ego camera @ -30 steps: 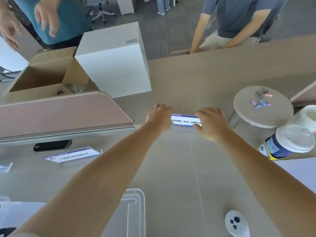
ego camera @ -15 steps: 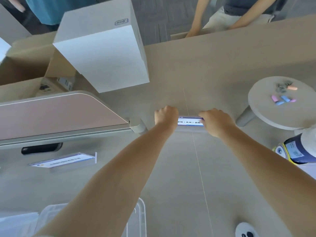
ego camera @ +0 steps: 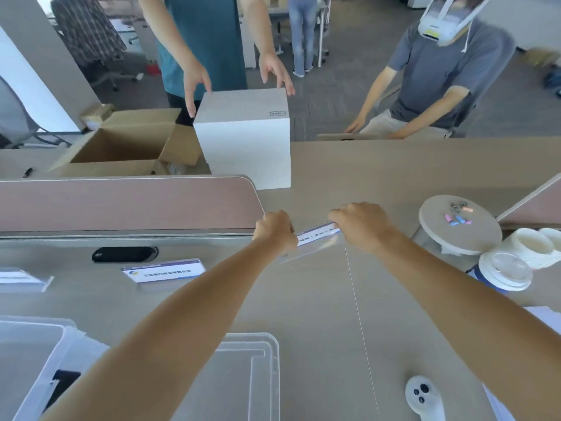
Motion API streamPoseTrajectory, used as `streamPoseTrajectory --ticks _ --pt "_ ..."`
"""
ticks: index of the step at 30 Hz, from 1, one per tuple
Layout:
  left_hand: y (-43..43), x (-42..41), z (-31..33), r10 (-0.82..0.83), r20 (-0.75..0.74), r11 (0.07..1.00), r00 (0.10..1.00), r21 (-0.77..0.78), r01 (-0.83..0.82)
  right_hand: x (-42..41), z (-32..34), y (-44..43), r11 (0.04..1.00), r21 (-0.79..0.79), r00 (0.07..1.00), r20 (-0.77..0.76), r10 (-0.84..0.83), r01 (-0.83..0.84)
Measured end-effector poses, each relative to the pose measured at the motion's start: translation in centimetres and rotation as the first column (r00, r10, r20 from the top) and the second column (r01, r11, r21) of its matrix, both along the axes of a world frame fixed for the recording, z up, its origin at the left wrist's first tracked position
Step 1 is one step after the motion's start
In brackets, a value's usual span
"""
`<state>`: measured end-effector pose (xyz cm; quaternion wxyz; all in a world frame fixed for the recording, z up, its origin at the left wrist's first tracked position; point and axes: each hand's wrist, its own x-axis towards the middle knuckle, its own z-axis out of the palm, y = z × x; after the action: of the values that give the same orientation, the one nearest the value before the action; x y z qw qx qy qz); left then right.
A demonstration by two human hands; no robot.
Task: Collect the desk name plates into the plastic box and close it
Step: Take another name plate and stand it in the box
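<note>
A clear acrylic name plate (ego camera: 317, 238) with a white and blue card is held between both hands, tilted and lifted off the desk. My left hand (ego camera: 274, 230) grips its left end and my right hand (ego camera: 361, 224) grips its right end. A second name plate (ego camera: 164, 271) lies on the desk to the left. A third name plate (ego camera: 21, 279) shows at the left edge. The clear plastic box (ego camera: 18, 360) sits at the lower left, partly cut off. Its clear lid (ego camera: 258, 375) lies flat beneath my left forearm.
A pink desk divider (ego camera: 121, 205) runs along the left, with a black object (ego camera: 124, 254) in front of it. Beyond stand a white box (ego camera: 246, 138) under another person's hands and an open cardboard box (ego camera: 121, 147). A round stand (ego camera: 460, 226), cups (ego camera: 505, 270) and a white controller (ego camera: 423, 396) are on the right.
Both hands have closed on the ends of the name plate and lifted it, tilting it off the desk. The head view has risen, showing the people across the desk.
</note>
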<state>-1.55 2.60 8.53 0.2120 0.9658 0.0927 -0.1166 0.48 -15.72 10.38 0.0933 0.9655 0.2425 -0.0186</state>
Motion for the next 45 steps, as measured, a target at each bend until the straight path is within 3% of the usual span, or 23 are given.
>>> streamPoseTrajectory --ticks 5,11,13,16,18,20,21,23,26,30,33,37,40,45 --pt "6.8 -5.8 3.3 -0.194 -0.002 0.977 0.981 -0.09 0.193 -4.1 5.1 4.8 0.975 -0.088 0.97 0.119 0.213 -0.204" --pt "15.6 -13.0 5.5 -0.267 -0.238 0.887 0.934 -0.439 0.142 -8.6 8.7 11.6 0.825 -0.198 0.758 0.325 0.565 -0.53" --pt "18.3 -15.9 5.9 -0.288 -0.216 0.86 0.933 -0.486 0.153 -10.4 9.4 14.9 0.783 -0.231 0.694 0.367 0.62 -0.577" --pt "22.7 -19.9 5.4 -0.183 -0.154 0.831 0.971 -0.552 0.069 -13.2 11.1 21.1 0.755 -0.208 0.635 0.43 0.642 -0.622" --pt "26.2 -22.4 4.6 -0.082 -0.115 0.767 0.99 -0.642 -0.011 -16.0 12.4 25.7 0.817 -0.106 0.747 0.354 0.563 -0.566" --pt "30.0 -24.8 4.0 -0.03 -0.064 0.712 0.998 -0.702 -0.023 -18.6 13.5 30.0 0.922 0.091 0.922 0.133 0.363 -0.376" --pt "31.9 -26.0 4.0 -0.032 -0.054 0.675 0.998 -0.737 -0.018 -20.0 14.1 32.1 0.935 0.226 0.96 0.009 0.28 -0.275" --pt "35.6 -28.4 4.3 -0.045 -0.034 0.628 0.998 -0.779 0.002 -22.1 14.5 36.1 0.876 0.472 0.953 -0.209 0.218 -0.098" --pt "40.0 -31.5 5.3 -0.074 -0.03 0.613 0.997 -0.79 0.022 -24.2 14.4 41.2 0.809 0.582 0.887 -0.413 0.207 0.082" --pt "43.8 -33.8 5.2 -0.07 -0.011 0.532 0.998 -0.846 0.027 -25.0 13.3 45.8 0.718 0.68 0.853 -0.455 0.256 0.148" --pt "45.7 -34.5 4.5 -0.054 -0.017 0.521 0.998 -0.853 0.014 -25.1 12.5 48.1 0.64 0.752 0.834 -0.448 0.322 0.157" --pt "46.9 -35.4 3.3 -0.21 -0.064 0.492 0.976 -0.869 0.049 -24.7 11.3 49.4 0.54 0.823 0.852 -0.401 0.336 0.175" --pt "46.4 -35.8 3.1 -0.127 -0.074 0.467 0.989 -0.884 -0.006 -23.5 10.6 49.8 0.502 0.839 0.825 -0.426 0.371 0.208" --pt "45.8 -36.5 2.3 -0.015 -0.138 0.582 0.99 -0.807 -0.104 -21.9 8.2 51.5 0.548 0.824 0.793 -0.427 0.435 0.143"
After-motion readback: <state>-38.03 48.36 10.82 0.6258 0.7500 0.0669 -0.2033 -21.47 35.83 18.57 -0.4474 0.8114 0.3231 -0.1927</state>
